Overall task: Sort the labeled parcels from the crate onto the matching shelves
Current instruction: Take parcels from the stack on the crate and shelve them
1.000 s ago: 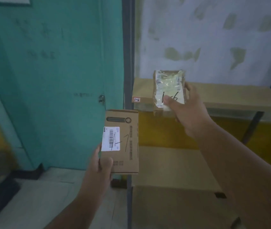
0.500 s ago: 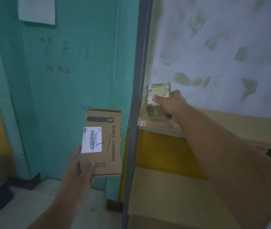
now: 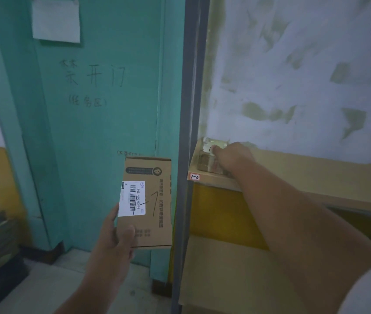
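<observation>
Parcel (image 3: 209, 155) on shelf (image 3: 304, 175), box (image 3: 150, 200) left.

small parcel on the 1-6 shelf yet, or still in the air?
On it: the small parcel sits on the shelf above the 1-6 tag, right hand touching it.

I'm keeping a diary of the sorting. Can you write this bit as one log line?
right hand: grips taped parcel on shelf 1-6 | left hand: holds cardboard box | box: not shelved

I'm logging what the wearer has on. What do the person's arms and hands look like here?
Both forearms are bare, and the left hand and right hand wear no gloves. No watch or rings show. A white sleeve edge appears at the right upper arm.
</observation>
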Motion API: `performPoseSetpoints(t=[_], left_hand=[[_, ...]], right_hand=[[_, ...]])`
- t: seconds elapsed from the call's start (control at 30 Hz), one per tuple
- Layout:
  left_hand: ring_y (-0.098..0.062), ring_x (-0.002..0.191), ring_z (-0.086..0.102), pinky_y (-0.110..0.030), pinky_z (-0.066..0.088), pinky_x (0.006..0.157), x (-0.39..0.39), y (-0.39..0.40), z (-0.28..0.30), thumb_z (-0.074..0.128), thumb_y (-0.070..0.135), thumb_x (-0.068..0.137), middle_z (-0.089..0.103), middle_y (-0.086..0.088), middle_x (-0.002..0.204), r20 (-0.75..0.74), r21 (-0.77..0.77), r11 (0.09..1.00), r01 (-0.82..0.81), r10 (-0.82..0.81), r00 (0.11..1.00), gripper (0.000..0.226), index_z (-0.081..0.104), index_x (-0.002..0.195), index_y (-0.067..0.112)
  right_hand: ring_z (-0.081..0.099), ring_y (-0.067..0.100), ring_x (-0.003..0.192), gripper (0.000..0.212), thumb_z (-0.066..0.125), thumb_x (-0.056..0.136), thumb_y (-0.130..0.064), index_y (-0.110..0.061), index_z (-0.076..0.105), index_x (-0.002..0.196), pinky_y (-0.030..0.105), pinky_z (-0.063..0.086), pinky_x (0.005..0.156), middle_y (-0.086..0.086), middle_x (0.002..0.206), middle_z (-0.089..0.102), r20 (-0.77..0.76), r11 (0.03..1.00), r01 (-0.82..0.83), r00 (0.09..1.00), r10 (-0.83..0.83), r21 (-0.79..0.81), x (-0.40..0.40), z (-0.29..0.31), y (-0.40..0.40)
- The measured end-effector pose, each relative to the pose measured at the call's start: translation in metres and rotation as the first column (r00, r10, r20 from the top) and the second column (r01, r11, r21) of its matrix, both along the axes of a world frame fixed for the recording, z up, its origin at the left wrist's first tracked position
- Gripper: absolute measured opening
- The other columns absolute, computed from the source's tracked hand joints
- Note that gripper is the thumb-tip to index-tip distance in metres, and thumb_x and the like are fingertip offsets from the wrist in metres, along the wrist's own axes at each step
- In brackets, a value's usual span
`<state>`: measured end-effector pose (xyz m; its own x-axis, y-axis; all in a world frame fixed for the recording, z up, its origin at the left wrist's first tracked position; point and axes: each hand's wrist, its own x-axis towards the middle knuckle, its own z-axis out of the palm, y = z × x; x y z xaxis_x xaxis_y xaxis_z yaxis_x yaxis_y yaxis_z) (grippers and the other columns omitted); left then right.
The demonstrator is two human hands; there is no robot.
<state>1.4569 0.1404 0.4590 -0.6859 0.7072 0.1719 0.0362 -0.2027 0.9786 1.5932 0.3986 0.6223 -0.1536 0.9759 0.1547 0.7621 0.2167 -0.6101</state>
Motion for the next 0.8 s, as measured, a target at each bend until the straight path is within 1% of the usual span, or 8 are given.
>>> performPoseSetpoints(t=[0.07, 0.13, 0.2, 0.27, 0.37, 0.47, 0.6, 0.8], left_hand=[[-0.012, 0.063, 0.054, -0.031, 0.04, 0.056, 0.002, -0.002, 0.0, 0.042, 0.007, 0.105, 0.074, -0.002, 0.092, -0.031, -0.011, 1.0, 0.011, -0.011, 0.999, 0.05, 0.04, 0.145, 0.035], [-0.012, 0.068, 0.06, -0.028, 0.046, 0.057, 0.003, -0.005, -0.001, 0.044, 0.008, 0.104, 0.073, -0.008, 0.104, -0.069, -0.03, 0.999, 0.013, -0.015, 0.998, 0.05, 0.041, 0.143, 0.039], [-0.006, 0.072, 0.065, -0.024, 0.05, 0.061, 0.004, -0.009, -0.004, 0.046, 0.009, 0.103, 0.072, -0.004, 0.109, -0.087, -0.038, 0.999, 0.013, -0.016, 0.996, 0.05, 0.044, 0.136, 0.047], [-0.004, 0.075, 0.067, -0.023, 0.051, 0.063, 0.006, -0.015, -0.008, 0.046, 0.008, 0.103, 0.073, 0.003, 0.107, -0.1, -0.045, 0.999, 0.03, -0.034, 0.994, 0.053, 0.047, 0.126, 0.056], [-0.001, 0.069, 0.063, -0.021, 0.049, 0.057, 0.014, -0.027, -0.018, 0.045, 0.006, 0.104, 0.073, 0.007, 0.101, -0.14, -0.041, 0.995, 0.092, -0.097, 0.985, 0.057, 0.048, 0.123, 0.06], [0.002, 0.067, 0.061, -0.014, 0.049, 0.058, 0.025, -0.036, -0.033, 0.045, 0.001, 0.102, 0.069, 0.002, 0.098, -0.125, -0.05, 0.974, 0.22, -0.225, 0.966, 0.054, 0.047, 0.132, 0.046], [-0.004, 0.084, 0.062, -0.018, 0.05, 0.07, 0.039, -0.042, -0.055, 0.056, 0.023, 0.096, 0.068, 0.003, 0.118, -0.13, -0.143, 0.945, 0.293, -0.312, 0.941, 0.055, 0.044, 0.133, 0.061], [0.006, 0.08, 0.069, -0.013, 0.053, 0.063, 0.059, -0.029, -0.088, 0.049, 0.003, 0.101, 0.07, 0.008, 0.112, -0.054, -0.312, 0.876, 0.367, -0.402, 0.914, 0.06, 0.039, 0.144, 0.044]], right_hand=[[0.058, 0.034, 0.112, 0.081, 0.044, 0.084, -0.075, -0.011, 0.05, 0.134, 0.044, 0.05, 0.095, 0.014, 0.129, 0.054, -0.046, 0.998, 0.046, 0.998, -0.044, 0.053, 0.004, 0.0, -0.016], [0.05, 0.032, 0.122, 0.074, 0.042, 0.092, -0.068, -0.011, 0.043, 0.139, 0.046, 0.045, 0.101, 0.012, 0.135, 0.045, -0.096, 0.982, 0.044, 0.995, -0.027, 0.183, 0.012, -0.006, -0.04], [0.051, 0.028, 0.119, 0.061, 0.044, 0.095, -0.061, -0.015, 0.047, 0.134, 0.046, 0.044, 0.103, 0.007, 0.128, 0.044, -0.147, 0.956, 0.01, 0.989, 0.035, 0.294, 0.017, -0.022, -0.07], [0.053, 0.024, 0.112, 0.049, 0.047, 0.094, -0.058, -0.022, 0.049, 0.127, 0.046, 0.047, 0.1, 0.0, 0.12, 0.044, -0.16, 0.945, -0.048, 0.981, 0.105, 0.324, 0.018, -0.038, -0.102], [0.048, 0.016, 0.125, 0.055, 0.053, 0.094, -0.055, -0.031, 0.04, 0.142, 0.031, 0.043, 0.1, -0.004, 0.138, 0.042, -0.181, 0.95, -0.18, 0.956, 0.229, 0.255, 0.024, -0.058, -0.141], [0.052, 0.008, 0.11, 0.062, 0.059, 0.094, -0.05, -0.035, 0.033, 0.148, 0.01, 0.039, 0.076, -0.009, 0.135, 0.044, -0.193, 0.947, -0.287, 0.931, 0.311, 0.143, 0.034, -0.072, -0.157], [0.051, -0.004, 0.081, 0.048, 0.068, 0.091, -0.038, -0.029, 0.05, 0.135, 0.006, 0.035, 0.053, -0.008, 0.122, 0.051, -0.099, 0.958, -0.26, 0.957, 0.272, 0.119, 0.052, -0.099, -0.157], [0.057, 0.005, 0.089, 0.039, 0.069, 0.091, -0.038, -0.028, 0.054, 0.126, 0.011, 0.04, 0.058, -0.008, 0.114, 0.052, -0.049, 0.975, -0.211, 0.975, 0.215, 0.075, 0.08, -0.16, -0.135]])
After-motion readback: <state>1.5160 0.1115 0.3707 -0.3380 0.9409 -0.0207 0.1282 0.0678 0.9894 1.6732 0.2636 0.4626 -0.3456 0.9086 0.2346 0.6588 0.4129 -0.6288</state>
